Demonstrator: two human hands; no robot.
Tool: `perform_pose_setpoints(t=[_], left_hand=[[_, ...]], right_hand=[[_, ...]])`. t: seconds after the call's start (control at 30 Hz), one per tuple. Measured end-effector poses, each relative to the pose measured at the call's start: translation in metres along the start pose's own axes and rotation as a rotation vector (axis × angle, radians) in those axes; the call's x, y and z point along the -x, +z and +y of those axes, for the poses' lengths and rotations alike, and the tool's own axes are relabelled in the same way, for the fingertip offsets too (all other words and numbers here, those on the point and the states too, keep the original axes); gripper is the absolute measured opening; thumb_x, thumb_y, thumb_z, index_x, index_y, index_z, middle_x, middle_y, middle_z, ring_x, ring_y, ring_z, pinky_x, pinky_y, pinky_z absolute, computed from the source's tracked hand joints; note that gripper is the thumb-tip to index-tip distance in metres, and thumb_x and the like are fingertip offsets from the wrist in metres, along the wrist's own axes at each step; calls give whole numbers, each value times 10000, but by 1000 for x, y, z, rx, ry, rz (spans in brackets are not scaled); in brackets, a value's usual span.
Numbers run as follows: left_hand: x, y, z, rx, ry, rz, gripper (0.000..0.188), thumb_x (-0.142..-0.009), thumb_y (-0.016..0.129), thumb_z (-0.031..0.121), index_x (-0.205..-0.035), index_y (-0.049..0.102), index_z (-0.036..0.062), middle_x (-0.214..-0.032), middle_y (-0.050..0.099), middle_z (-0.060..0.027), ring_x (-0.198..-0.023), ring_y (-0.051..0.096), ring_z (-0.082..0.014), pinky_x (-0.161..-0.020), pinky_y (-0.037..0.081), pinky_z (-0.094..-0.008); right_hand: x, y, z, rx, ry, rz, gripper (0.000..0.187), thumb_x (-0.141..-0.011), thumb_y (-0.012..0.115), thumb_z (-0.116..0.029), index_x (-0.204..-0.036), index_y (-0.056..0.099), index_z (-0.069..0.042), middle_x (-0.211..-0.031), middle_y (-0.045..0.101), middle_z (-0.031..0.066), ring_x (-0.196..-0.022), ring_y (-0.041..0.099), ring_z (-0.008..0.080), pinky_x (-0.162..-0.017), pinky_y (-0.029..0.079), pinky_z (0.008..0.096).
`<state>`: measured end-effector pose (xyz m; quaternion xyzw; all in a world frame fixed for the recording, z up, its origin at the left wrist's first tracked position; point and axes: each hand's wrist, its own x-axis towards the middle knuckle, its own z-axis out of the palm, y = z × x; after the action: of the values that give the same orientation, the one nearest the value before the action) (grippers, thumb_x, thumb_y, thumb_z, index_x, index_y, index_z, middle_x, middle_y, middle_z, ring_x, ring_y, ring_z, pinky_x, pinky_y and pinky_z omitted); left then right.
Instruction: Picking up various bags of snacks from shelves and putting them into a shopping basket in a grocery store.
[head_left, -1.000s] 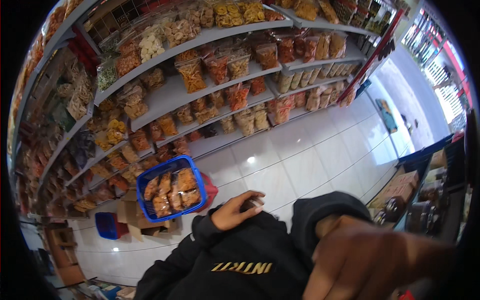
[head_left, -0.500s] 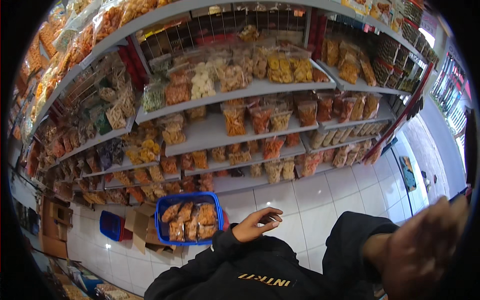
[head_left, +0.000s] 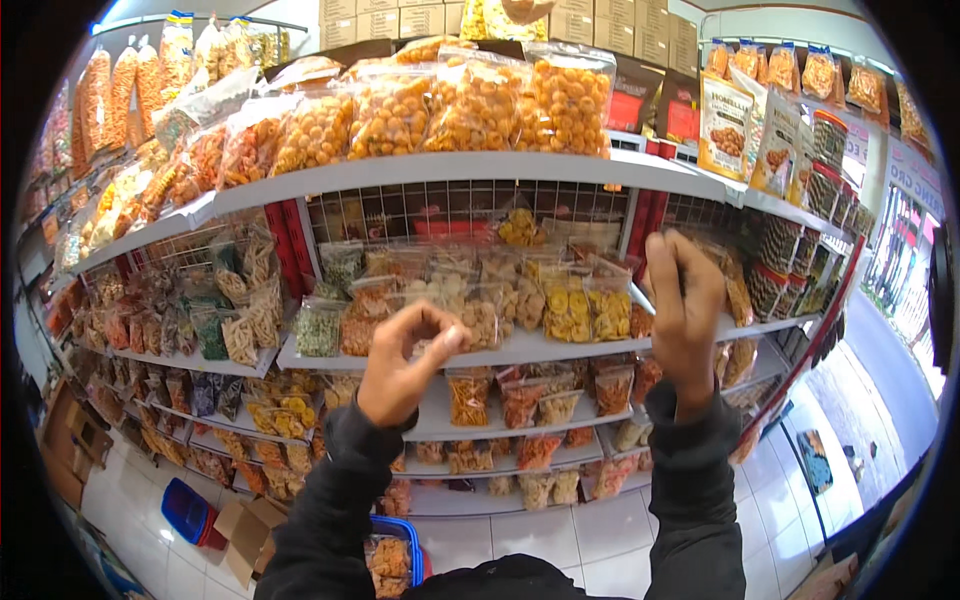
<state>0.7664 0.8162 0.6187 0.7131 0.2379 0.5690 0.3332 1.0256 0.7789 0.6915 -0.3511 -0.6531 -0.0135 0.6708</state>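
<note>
Two bare hands in dark sleeves rise before shop shelves: the left hand point(head_left: 405, 365), loosely curled with thumb and fingers parted and nothing visibly held, is in front of bagged pale snacks point(head_left: 485, 322) on a grey shelf point(head_left: 520, 350). The right hand point(head_left: 686, 305), blurred with bent fingers, is near bagged yellow chips point(head_left: 610, 313) on that shelf; whether it grips anything cannot be told.

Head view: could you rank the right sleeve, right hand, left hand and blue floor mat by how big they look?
1. Right sleeve
2. Right hand and left hand: too alike to rank
3. Blue floor mat, smallest, though it looks farther off
</note>
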Motion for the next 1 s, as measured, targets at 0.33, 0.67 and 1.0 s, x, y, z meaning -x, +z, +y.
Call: perform_pose_setpoints(t=[0.33, 0.67, 1.0], left_hand=[[-222, -2, 36, -1010, 325, 464, 646, -817, 660, 461, -1149, 483, -64, -1123, 525, -258, -1058, 517, -368, -916, 423, -438], [-253, 28, 33, -1291, -144, 421, 1139, -632, 754, 599, -1402, 193, -24, -1193, 518, -295, -1136, 521, -402, -961, 426, -453], [-246, 36, 21, -900, 338, 651, 1050, -610, 854, 316, -1383, 207, 25, -1161, 479, -218, -1119, 486, -365, -966, 395, -452]], right_hand=[[-192, 30, 144, 140, -46, -25, 900, -710, 787, -418, -1320, 342, 72, -1168, 541, 284, -1120, 544, 321, -954, 416, 392], [-195, 46, 149, -371, 115, -328, 776, -695, 845, -220, -1206, 355, 98, -1106, 586, 192, -1030, 600, 229, -879, 514, 328], [-189, 42, 160, -668, 26, -166, 596, -760, 790, -167, -1154, 376, 4, -1037, 598, 180, -834, 664, 223, -666, 578, 290]])
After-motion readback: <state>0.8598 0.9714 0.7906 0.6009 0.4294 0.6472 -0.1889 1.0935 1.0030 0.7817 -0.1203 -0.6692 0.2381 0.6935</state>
